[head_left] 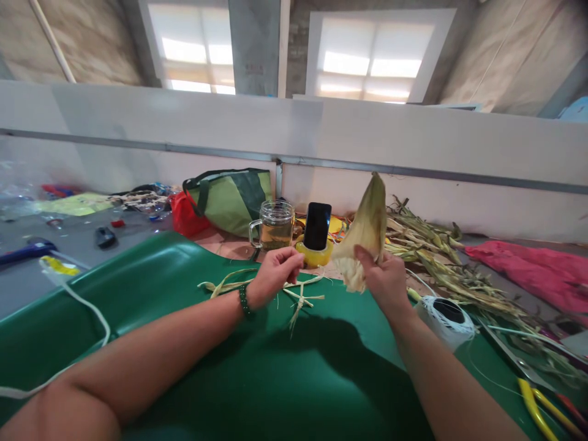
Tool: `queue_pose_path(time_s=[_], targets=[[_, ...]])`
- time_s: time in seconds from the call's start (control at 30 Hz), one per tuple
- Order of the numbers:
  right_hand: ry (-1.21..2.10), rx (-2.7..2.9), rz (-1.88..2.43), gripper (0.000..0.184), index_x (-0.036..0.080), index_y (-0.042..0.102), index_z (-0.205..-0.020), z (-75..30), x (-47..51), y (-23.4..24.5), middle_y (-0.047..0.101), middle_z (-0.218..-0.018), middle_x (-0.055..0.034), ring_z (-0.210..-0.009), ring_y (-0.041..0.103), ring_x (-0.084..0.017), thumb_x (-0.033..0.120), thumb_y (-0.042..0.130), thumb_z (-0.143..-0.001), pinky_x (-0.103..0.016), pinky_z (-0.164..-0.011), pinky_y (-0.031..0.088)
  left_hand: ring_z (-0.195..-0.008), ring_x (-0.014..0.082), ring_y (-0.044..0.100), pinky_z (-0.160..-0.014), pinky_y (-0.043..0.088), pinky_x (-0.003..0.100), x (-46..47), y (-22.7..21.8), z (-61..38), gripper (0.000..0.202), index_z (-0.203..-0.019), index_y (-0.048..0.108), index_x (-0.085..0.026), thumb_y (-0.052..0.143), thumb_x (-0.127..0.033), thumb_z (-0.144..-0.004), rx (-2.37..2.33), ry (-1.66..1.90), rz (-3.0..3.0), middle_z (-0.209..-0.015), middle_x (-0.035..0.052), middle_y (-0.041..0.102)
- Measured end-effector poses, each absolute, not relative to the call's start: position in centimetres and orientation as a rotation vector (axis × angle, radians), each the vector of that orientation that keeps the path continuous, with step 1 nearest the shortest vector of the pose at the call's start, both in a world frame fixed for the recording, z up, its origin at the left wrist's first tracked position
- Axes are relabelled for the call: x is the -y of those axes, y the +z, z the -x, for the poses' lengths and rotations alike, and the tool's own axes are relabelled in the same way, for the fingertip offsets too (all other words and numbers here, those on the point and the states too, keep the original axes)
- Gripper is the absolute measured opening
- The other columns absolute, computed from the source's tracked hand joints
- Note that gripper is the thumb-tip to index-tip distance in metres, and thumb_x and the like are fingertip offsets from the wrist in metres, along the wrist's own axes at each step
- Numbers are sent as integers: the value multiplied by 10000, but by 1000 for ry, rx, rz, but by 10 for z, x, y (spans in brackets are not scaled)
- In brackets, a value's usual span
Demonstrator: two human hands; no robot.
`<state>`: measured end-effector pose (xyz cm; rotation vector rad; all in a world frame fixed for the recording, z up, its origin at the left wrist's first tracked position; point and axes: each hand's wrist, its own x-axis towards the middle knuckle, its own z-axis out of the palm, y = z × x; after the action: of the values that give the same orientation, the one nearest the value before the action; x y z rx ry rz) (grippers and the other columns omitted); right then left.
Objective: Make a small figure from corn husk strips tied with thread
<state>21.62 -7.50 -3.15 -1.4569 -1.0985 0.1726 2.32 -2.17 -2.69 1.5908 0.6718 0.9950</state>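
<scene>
My right hand (386, 278) grips a broad, dry corn husk (367, 223) between thumb and fingers. The husk stands upright, its pointed greenish tip up and its pale torn end low on the left. My left hand (279, 274), with a dark beaded bracelet on the wrist, is closed in a pinch; what it holds, if anything, is too small to make out. Below and behind it, knotted husk strips (301, 300) lie on the green mat (275, 380), partly hidden by the hand. The two hands are apart, both above the mat.
Behind the hands stand a glass mug (276, 228) of liquid and a phone (318, 225) on a yellow stand. A green bag (229, 199) leans at the back. Right are piled husks (441, 269), a spool of thread (445, 318) and yellow-handled scissors (535, 407).
</scene>
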Motion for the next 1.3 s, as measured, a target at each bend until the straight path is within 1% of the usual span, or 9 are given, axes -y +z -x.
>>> queue_pose_path(time_s=[0.07,0.13,0.3,0.47,0.6,0.73,0.93,1.1,1.3], targets=[[95,1152,1461,363,189,562,-591,-212,77,-33,561,-525,-30,-513,475,-162,532,585,-708,-266,-474,366,-493,75,509,-458,383,190,23,-27,-25,396,-747,580,-138,693,-505,-651,-689,841,-1560,-627,-14,574],[59,1267,1435,374,199,529,-570,-202,80,-37,529,-512,-15,-498,441,-142,522,546,-758,-259,-479,349,-530,93,552,-461,401,194,25,-32,-28,463,-816,602,-133,733,-524,-607,-681,676,-1572,-690,10,614],[202,1365,1409,398,178,557,-598,-187,79,-45,520,-520,-12,-498,427,-132,544,542,-756,-256,-481,336,-477,70,493,-473,389,197,24,-47,-32,485,-645,575,-113,780,-543,-551,-570,544,-1570,-544,-5,559],[475,1257,1419,464,148,583,-610,-195,71,-45,542,-540,-36,-503,455,-148,605,575,-689,-261,-458,351,-472,63,502,-471,399,188,24,-43,-31,486,-678,590,-96,786,-524,-559,-542,537,-1578,-570,6,586],[513,1204,1385,473,153,558,-561,-197,70,-41,537,-533,-35,-485,440,-138,617,608,-641,-258,-438,350,-500,86,564,-506,448,200,25,-41,-28,465,-694,591,-100,771,-515,-590,-581,526,-1552,-620,40,645],[569,1158,1322,434,156,573,-572,-194,75,-36,565,-554,-29,-499,476,-139,576,680,-598,-254,-454,386,-494,92,577,-504,458,198,24,-42,-27,447,-642,584,-107,745,-524,-626,-570,557,-1558,-602,42,651],[936,1208,1193,442,140,689,-783,-187,77,-38,678,-722,-48,-618,586,-167,432,807,-473,-279,-596,480,-496,105,596,-497,469,199,19,-42,-27,525,-636,619,-95,747,-599,-567,-553,646,-1568,-575,41,642],[884,1258,1243,339,144,676,-664,-188,74,-45,634,-596,-31,-536,544,-151,444,750,-526,-267,-524,447,-522,118,621,-514,491,208,18,-43,-28,495,-659,628,-95,775,-555,-550,-574,613,-1541,-617,46,664],[704,1381,1294,292,144,656,-617,-186,75,-46,633,-606,-53,-576,575,-188,433,686,-593,-282,-526,462,-493,107,609,-491,486,198,22,-41,-28,350,-634,614,-101,777,-409,-609,-630,633,-1543,-586,23,649]])
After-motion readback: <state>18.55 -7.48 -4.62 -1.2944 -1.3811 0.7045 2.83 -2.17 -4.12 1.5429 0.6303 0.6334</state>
